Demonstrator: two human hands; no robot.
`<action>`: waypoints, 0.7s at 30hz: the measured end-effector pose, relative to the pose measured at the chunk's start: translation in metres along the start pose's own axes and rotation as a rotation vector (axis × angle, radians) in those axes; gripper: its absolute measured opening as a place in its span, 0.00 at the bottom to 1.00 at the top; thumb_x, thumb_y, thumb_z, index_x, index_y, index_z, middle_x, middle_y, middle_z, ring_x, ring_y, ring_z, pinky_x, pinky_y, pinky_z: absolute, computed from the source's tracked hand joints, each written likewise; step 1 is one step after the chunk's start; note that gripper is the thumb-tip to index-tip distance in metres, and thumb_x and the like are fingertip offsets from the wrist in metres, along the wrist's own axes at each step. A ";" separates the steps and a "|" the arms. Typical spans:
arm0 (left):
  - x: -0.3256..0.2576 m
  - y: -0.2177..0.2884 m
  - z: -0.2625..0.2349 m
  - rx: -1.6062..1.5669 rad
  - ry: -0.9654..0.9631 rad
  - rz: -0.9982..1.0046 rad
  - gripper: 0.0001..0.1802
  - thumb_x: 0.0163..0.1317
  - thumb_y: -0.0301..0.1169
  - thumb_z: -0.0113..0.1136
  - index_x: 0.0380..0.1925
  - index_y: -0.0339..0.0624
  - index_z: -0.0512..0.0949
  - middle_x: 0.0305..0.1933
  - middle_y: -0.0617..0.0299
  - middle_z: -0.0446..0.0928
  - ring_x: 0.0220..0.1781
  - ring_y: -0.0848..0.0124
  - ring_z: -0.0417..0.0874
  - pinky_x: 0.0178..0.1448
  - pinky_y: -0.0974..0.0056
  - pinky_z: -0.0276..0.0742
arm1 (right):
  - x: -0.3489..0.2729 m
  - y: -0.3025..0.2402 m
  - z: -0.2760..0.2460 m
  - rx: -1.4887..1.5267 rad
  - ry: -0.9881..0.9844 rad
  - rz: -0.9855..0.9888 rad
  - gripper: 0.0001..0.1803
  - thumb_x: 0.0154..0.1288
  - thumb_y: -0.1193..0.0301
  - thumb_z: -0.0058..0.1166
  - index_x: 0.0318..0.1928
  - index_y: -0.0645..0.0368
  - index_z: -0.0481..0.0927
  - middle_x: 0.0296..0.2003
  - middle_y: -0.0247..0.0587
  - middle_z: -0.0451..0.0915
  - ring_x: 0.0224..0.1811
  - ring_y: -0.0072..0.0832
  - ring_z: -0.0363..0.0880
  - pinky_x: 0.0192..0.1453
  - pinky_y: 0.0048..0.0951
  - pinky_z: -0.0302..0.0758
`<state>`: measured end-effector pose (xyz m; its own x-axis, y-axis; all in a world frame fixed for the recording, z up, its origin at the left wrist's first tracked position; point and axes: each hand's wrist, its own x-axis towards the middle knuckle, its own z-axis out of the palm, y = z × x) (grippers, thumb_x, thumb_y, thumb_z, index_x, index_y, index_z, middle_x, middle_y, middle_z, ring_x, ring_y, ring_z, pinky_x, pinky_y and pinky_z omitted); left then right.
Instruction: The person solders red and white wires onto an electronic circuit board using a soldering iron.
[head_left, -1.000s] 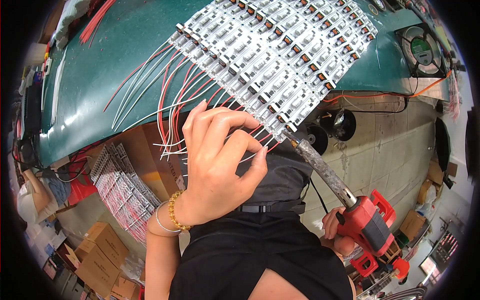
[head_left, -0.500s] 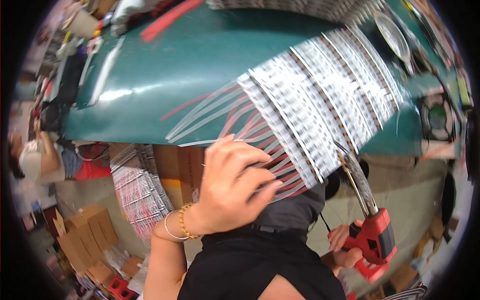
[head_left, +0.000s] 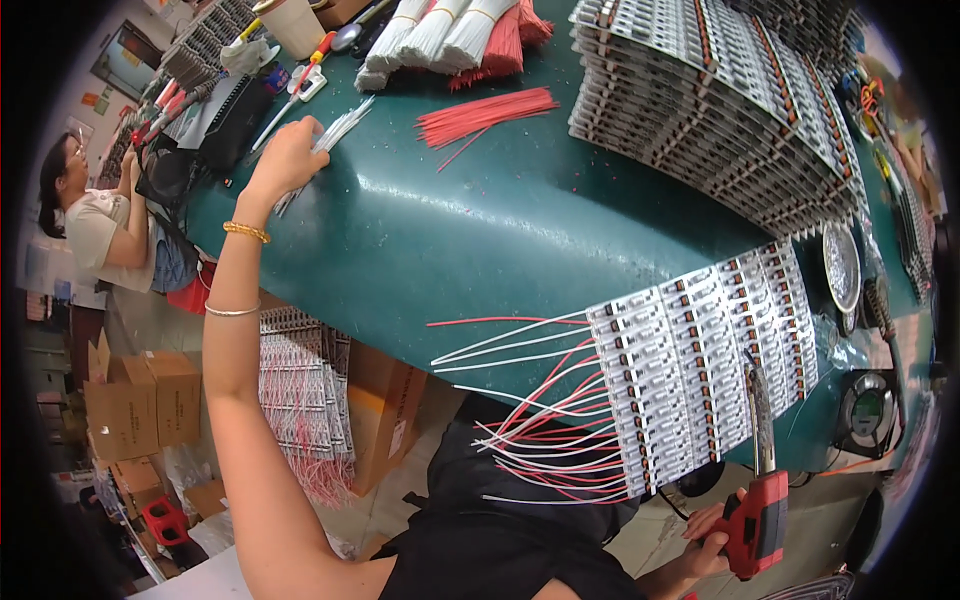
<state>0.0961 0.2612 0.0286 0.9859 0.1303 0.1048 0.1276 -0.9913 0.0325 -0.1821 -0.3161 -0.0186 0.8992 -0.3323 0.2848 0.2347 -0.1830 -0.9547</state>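
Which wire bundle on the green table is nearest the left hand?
The small, loose white wire bundle under the left hand; the thicker white bundles and red wire bundles lie farther right.

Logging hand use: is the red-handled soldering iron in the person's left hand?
No, the right hand holds the soldering iron; the left hand is at the white wires.

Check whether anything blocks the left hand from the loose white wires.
Nothing visible does: the left hand is right at the loose white wires, though contact is unclear. The red-handled tool lies beyond the hand, not between them.
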 end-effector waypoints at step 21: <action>0.024 0.037 -0.078 0.300 -0.056 0.166 0.05 0.57 0.29 0.59 0.29 0.39 0.81 0.32 0.47 0.80 0.38 0.50 0.82 0.43 0.51 0.77 | 0.015 0.007 -0.002 -0.061 -0.019 -0.017 0.41 0.67 0.48 0.51 0.61 0.76 0.59 0.12 0.30 0.63 0.12 0.18 0.61 0.21 0.22 0.63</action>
<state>0.1156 0.2289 0.1097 0.9992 -0.0265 0.0289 -0.0176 -0.9613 -0.2749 -0.1679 -0.3245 -0.0213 0.9020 -0.3115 0.2990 0.2280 -0.2444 -0.9425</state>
